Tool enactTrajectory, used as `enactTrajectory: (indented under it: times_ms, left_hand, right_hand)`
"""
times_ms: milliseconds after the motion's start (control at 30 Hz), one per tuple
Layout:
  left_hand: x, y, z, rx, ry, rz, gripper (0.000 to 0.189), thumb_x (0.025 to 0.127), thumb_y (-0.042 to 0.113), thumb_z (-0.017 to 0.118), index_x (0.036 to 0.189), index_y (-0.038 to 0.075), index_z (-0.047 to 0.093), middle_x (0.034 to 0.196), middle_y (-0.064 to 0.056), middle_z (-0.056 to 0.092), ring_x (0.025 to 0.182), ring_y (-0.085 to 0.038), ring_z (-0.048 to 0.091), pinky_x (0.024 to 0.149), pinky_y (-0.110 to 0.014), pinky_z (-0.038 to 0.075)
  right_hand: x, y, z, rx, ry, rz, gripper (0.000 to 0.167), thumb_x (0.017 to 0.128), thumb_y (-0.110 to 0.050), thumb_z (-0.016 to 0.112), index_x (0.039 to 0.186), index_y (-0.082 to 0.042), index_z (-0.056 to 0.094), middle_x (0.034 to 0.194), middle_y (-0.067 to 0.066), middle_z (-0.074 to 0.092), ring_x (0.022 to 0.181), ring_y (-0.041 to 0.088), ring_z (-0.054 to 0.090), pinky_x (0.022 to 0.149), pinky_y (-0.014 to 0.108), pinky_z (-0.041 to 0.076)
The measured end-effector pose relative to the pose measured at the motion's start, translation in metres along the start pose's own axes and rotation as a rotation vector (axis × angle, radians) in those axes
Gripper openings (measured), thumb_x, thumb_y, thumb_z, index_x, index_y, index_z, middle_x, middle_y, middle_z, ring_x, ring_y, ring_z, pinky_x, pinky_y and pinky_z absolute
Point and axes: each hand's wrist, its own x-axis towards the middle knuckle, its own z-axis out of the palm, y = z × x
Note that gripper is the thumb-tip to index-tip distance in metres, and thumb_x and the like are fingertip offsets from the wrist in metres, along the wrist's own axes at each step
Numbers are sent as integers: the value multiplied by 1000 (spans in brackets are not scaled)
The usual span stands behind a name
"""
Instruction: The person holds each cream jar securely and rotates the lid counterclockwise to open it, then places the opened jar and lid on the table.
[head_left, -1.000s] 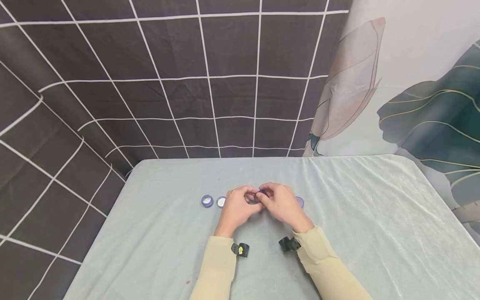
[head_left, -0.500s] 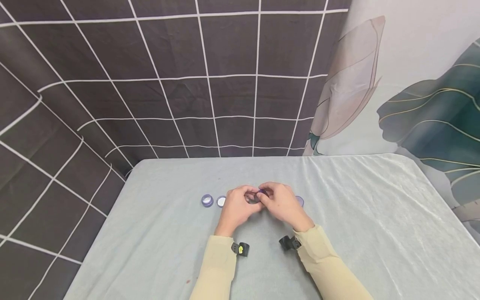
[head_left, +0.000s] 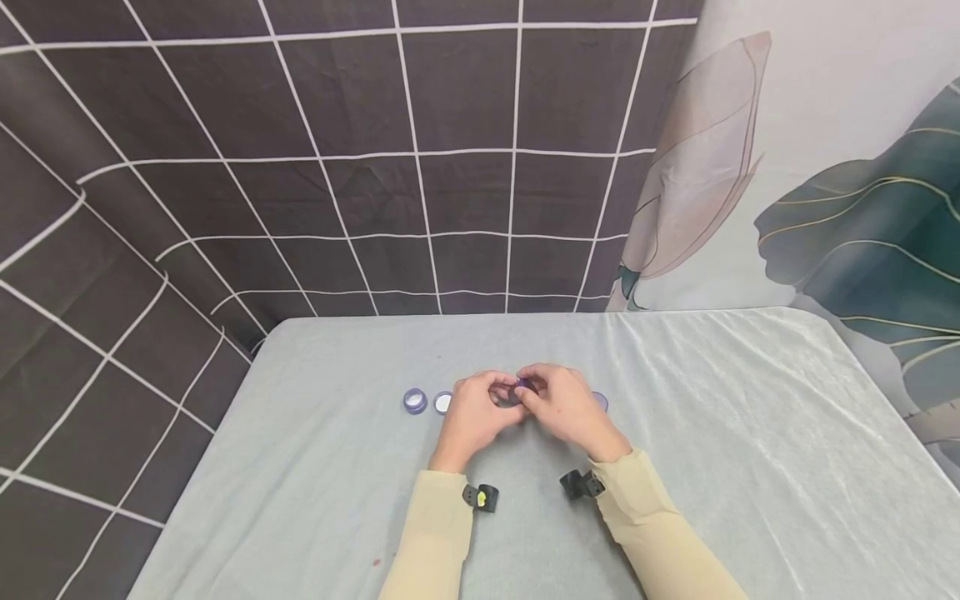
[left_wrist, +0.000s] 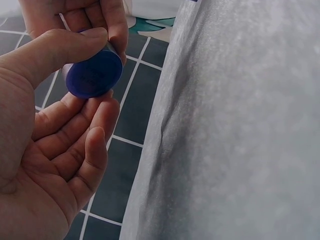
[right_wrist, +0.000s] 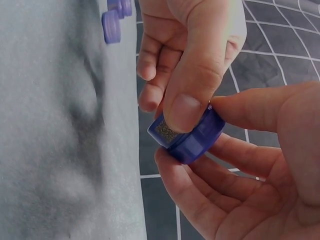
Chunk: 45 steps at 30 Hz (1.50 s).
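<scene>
Near the middle of the table, both hands hold a small round blue-purple jar [head_left: 527, 384] between them, raised off the cloth. My left hand [head_left: 474, 408] pinches it, with the thumb [left_wrist: 82, 45] lying along its side in the left wrist view. A flat blue round face points towards that camera. From the other side, my right hand [head_left: 562, 404] grips the wider blue band around the jar [right_wrist: 195, 142] with thumb and fingertips. Dark grainy stuff [right_wrist: 166, 131] shows at the jar's clear part, beside the left thumb. In the head view, the fingers hide most of it.
Left of the hands lie a round purple container [head_left: 415, 401] and a white-centred purple disc [head_left: 443, 402]. Another purple round piece [head_left: 600, 401] lies partly behind the right hand. Pale cloth covers the table [head_left: 337, 500]; a dark gridded backdrop [head_left: 375, 192] stands behind it.
Both hands keep their place and their grip. A little more bright purple of the jar shows beside the right fingers than one second ago.
</scene>
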Motion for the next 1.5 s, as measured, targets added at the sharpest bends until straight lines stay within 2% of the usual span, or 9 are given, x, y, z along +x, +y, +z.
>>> enactTrajectory:
  times_ms: [567, 833, 1500]
  left_hand:
    - [0, 0, 0, -2, -9, -7, 34, 75, 24, 86, 104, 8, 75, 87, 5, 74, 79, -10, 67, 73, -26, 53]
    - [1, -2, 0, 2, -18, -24, 34, 75, 24, 85, 104, 9, 75, 88, 6, 73, 80, -10, 67, 74, -25, 53]
    - [0, -2, 0, 0, -21, -19, 34, 74, 24, 86, 102, 9, 75, 90, 5, 74, 78, -6, 65, 73, -25, 53]
  right_hand:
    - [0, 3, -1, 18, -32, -44, 23, 92, -16, 69, 111, -4, 73, 103, 7, 74, 91, 18, 70, 83, 40, 55]
    - [0, 4, -2, 26, -43, -65, 21, 92, -14, 68, 110, -5, 73, 102, 5, 73, 88, 15, 68, 81, 39, 55]
    - [-1, 6, -5, 33, -78, -114, 24, 91, -11, 69, 113, -3, 71, 107, 8, 73, 90, 18, 70, 81, 39, 56]
